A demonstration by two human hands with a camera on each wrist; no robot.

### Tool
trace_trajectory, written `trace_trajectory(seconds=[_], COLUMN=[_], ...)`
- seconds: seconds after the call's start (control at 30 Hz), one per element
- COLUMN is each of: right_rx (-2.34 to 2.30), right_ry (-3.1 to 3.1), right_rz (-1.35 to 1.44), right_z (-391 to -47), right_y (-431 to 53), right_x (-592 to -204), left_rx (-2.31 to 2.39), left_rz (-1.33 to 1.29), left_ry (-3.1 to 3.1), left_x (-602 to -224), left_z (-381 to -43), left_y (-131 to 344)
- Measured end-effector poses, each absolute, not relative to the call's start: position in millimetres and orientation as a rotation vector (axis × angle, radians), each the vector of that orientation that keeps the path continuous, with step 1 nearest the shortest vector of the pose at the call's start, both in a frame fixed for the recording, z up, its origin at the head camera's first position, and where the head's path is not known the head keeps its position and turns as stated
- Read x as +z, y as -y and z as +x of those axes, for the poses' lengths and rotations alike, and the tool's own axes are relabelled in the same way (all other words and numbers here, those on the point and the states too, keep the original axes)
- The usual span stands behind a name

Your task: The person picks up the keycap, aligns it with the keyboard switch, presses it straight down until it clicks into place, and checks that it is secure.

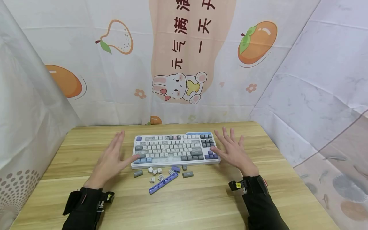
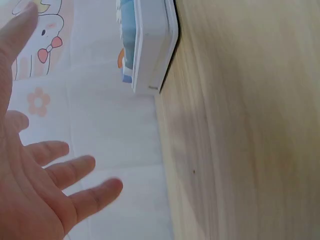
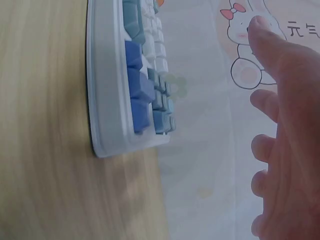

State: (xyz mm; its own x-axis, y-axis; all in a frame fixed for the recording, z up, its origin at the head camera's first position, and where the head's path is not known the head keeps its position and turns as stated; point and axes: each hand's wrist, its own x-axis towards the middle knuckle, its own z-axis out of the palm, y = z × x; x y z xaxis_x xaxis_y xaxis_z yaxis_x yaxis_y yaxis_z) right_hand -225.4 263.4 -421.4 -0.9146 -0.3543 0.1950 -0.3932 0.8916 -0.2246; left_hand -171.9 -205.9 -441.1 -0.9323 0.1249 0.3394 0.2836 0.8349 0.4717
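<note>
A white mechanical keyboard [image 1: 169,150] with white, grey and blue keycaps lies at the middle of the table, several of its key positions bare. My left hand [image 1: 110,163] hovers by its left end, fingers extended and thumb spread toward the keys; the left wrist view shows the palm holding nothing. At the right end, my right hand [image 1: 233,150] is raised with fingers spread, also holding nothing. In front of the keyboard lie a long purple spacebar keycap [image 1: 163,183], a grey keycap [image 1: 188,174], another grey keycap [image 1: 138,173] and several small white keycaps [image 1: 161,177].
The wooden table [image 1: 201,204] runs back to a white curtain [image 1: 120,80] printed with fruit and a rabbit. More curtain [image 1: 325,80] hangs along the right side. Each wrist wears a black strap with a small camera [image 1: 235,185].
</note>
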Motion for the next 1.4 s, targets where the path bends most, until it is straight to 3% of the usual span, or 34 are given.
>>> trace_trajectory(seconds=[0.2,0.7,1.4], right_rx=[0.428,0.517,0.543], right_ry=[2.832,2.565,2.8], right_rz=[0.673,1.227,1.45], right_z=[-223,-214,-197], right_y=[-256,-215,-187], right_x=[-415,-419,-427], left_rx=[-0.797,-0.794,-0.758], left_rz=[-0.429,-0.614,-0.621], left_ry=[2.654,2.801,2.848], left_x=[-441,-450,-455], left_z=[-173,-170,-169], left_y=[202,200,195])
